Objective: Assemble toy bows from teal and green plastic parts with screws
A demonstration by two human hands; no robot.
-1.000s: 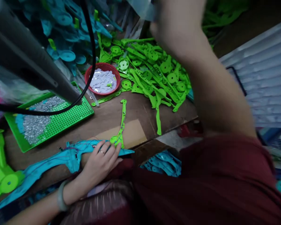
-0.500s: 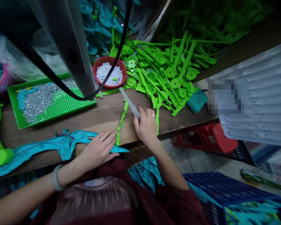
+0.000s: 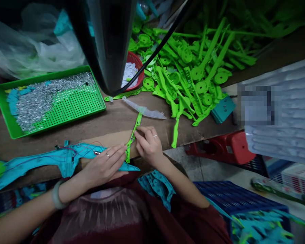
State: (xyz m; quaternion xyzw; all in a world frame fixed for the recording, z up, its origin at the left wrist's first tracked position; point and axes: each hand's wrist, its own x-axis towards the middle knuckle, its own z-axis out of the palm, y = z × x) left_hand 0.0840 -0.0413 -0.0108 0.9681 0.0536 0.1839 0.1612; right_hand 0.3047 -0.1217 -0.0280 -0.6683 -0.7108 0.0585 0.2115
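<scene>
At the left, a green tray (image 3: 58, 128) is holding small silvery pieces, and in front of it a long blue part (image 3: 44, 159) is lying along the bench edge, wires running over it. The left hand (image 3: 105, 164) is resting over the blue part's right end, its fingers lying side by side and reaching the narrow green strip (image 3: 136, 127); how firmly it is gripping, I cannot tell. That strip is standing out away from the person, its far end meeting a translucent piece (image 3: 154, 113) that is lying crosswise. The right hand (image 3: 149, 145) is bringing bent fingertips to the strip's middle; whether they are pinching it is unclear. The step in hand seems to be fine fingertip work along the strip, and the next move is probably calling for a steadying left hand and a precise right. Farther right, loose green parts (image 3: 185, 81) are lying heaped.
</scene>
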